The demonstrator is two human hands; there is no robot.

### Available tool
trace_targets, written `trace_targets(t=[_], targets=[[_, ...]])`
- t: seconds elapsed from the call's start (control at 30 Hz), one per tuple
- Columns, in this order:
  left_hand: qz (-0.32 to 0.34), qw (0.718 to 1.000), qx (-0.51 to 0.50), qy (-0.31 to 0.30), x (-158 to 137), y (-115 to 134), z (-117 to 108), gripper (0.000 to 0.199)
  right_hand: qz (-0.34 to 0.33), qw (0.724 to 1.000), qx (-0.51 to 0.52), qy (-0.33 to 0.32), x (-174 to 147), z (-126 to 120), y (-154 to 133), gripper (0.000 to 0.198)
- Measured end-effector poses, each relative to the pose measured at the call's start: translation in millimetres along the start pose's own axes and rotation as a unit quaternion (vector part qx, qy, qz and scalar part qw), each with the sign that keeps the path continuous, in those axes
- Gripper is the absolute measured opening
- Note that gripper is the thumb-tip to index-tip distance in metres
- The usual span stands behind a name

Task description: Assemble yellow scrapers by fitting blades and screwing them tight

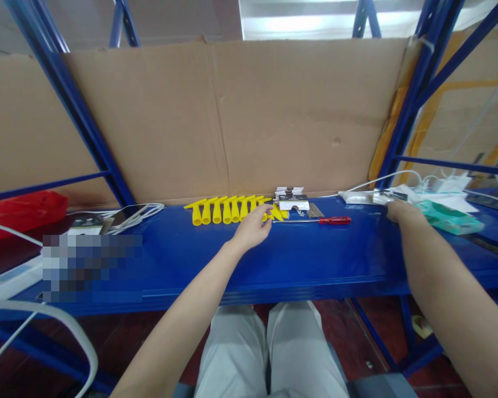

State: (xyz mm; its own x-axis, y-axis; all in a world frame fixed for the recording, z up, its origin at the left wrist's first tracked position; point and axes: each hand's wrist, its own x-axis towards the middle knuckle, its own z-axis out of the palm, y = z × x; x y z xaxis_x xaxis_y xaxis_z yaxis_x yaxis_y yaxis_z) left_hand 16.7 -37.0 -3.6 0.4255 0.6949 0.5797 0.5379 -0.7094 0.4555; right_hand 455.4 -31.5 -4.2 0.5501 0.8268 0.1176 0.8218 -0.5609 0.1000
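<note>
My left hand (253,225) is over the blue shelf, at the right end of a row of several yellow plastic cone-shaped nozzles (217,212). Its fingers are slightly bent and apart, and nothing shows between them. Just beyond its fingertips sit small black-and-white boxes (294,203). A screwdriver (334,220) with a red handle lies to the right, its shaft pointing at this hand. My right hand (397,211) reaches to the right part of the shelf, beside a clear plastic bag (357,197) and a small dark-and-silver item (392,195). Its fingers are mostly hidden.
A green-and-white packet (452,218) and white cables (431,181) lie at the right. A red plastic bag (25,213) and a cable bundle (143,215) are at the left. Tall cardboard (274,121) backs the blue shelf (307,260) between blue uprights.
</note>
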Motion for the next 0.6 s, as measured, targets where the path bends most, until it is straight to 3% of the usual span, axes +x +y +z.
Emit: trace_targets(t=[0.33,0.6], targets=[[0.03,0.999,0.013,-0.016,-1.0,3.6,-1.5,0.028,0.002,1.0,-0.029,-0.002,-18.2,-4.5,-11.1,0.048],[0.043,0.999,0.023,-0.019,-1.5,6.1,-1.5,0.026,0.004,1.0,-0.018,0.0,-13.9,-4.7,-12.7,0.052]])
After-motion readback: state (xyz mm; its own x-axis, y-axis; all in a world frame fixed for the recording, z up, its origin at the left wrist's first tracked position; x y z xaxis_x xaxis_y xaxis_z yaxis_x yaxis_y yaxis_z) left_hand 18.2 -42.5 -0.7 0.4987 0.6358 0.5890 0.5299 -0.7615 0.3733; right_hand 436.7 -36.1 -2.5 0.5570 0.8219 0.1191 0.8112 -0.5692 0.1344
